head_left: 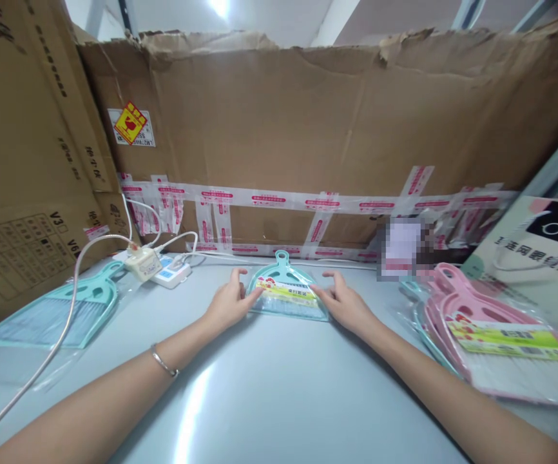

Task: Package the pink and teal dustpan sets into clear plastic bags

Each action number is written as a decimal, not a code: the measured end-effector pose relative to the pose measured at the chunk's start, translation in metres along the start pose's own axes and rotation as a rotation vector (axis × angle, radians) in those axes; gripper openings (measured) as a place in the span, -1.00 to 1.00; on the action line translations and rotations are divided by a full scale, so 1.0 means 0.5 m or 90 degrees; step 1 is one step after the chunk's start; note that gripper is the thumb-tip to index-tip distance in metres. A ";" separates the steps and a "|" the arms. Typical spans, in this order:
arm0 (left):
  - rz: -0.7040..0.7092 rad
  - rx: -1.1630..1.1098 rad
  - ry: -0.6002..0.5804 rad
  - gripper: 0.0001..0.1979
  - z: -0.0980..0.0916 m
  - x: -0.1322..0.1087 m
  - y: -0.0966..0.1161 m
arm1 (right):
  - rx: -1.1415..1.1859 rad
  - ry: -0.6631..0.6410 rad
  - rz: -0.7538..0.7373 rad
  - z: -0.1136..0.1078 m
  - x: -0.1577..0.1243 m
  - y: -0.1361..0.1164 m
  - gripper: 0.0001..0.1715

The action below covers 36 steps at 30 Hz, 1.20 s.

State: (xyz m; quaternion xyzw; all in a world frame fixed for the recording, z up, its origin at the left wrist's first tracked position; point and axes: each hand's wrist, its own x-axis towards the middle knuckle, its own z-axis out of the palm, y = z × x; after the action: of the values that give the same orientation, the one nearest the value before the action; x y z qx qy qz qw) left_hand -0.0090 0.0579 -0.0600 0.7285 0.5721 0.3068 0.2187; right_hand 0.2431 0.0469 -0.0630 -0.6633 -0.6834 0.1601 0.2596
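A small teal dustpan-and-brush set (286, 274) in a clear bag with a yellow label lies flat at the far middle of the grey table (259, 386). My left hand (230, 301) rests on its left edge, fingers stretched out and touching the label. My right hand (344, 303) lies on its right edge in the same way, fingers spread flat. Neither hand is wrapped round the set. A thin bracelet (163, 362) sits on my left wrist.
Another teal set (61, 312) in a bag lies at the left. A stack of pink and teal sets (491, 335) lies at the right, beside a printed bag (540, 251). A power strip (165, 270) with cables sits at the back. Taped cardboard walls (308, 129) enclose the table.
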 end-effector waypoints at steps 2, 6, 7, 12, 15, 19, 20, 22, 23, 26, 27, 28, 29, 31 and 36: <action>-0.017 0.001 0.021 -0.56 -0.010 -0.003 0.007 | -0.004 0.037 0.003 -0.018 0.004 0.001 -0.53; 0.028 -0.012 0.080 -0.66 -0.029 0.001 0.008 | -0.014 0.050 -0.020 -0.051 0.009 -0.003 -0.67; 0.050 -0.016 0.096 -0.65 -0.032 0.004 0.006 | -0.004 0.047 -0.035 -0.055 0.009 -0.004 -0.68; 0.193 -0.024 0.034 -0.67 -0.036 0.009 0.003 | 0.046 -0.005 -0.138 -0.055 0.005 -0.009 -0.74; 0.282 0.039 -0.092 -0.75 -0.031 -0.004 0.011 | -0.014 -0.066 -0.206 -0.050 -0.008 -0.018 -0.74; 0.516 0.238 -0.202 -0.83 -0.020 -0.036 0.033 | -0.089 -0.158 -0.268 -0.052 -0.033 -0.043 -0.57; 0.551 0.271 -0.210 -0.82 -0.017 -0.043 0.038 | -0.101 -0.170 -0.272 -0.054 -0.039 -0.050 -0.55; 0.579 0.288 -0.205 -0.82 -0.015 -0.052 0.045 | -0.116 -0.182 -0.275 -0.056 -0.048 -0.061 -0.58; 0.577 0.276 -0.193 -0.82 -0.015 -0.052 0.045 | -0.118 -0.188 -0.280 -0.057 -0.052 -0.065 -0.63; 0.469 0.191 -0.071 -0.79 -0.021 -0.033 0.036 | -0.103 -0.220 -0.322 -0.052 -0.062 -0.071 -0.80; 0.395 0.152 -0.016 -0.79 -0.023 -0.022 0.030 | -0.098 -0.232 -0.344 -0.048 -0.066 -0.073 -0.85; 0.304 0.105 0.029 -0.80 -0.024 -0.009 0.023 | -0.096 -0.243 -0.366 -0.044 -0.070 -0.074 -0.87; 0.199 0.043 0.052 -0.80 -0.024 0.004 0.016 | -0.095 -0.251 -0.387 -0.038 -0.074 -0.076 -0.84; -0.003 -0.095 0.038 -0.73 -0.019 0.029 0.005 | -0.092 -0.261 -0.417 -0.029 -0.082 -0.080 -0.73; -0.183 -0.264 -0.061 -0.61 0.006 0.056 0.014 | -0.085 -0.276 -0.444 -0.032 -0.092 -0.089 -0.64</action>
State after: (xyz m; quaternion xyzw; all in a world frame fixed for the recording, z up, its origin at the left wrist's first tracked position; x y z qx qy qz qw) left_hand 0.0026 0.0833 -0.0520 0.5929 0.5838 0.3485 0.4315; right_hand 0.2149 -0.0039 -0.0317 -0.3584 -0.9148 0.1540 0.1046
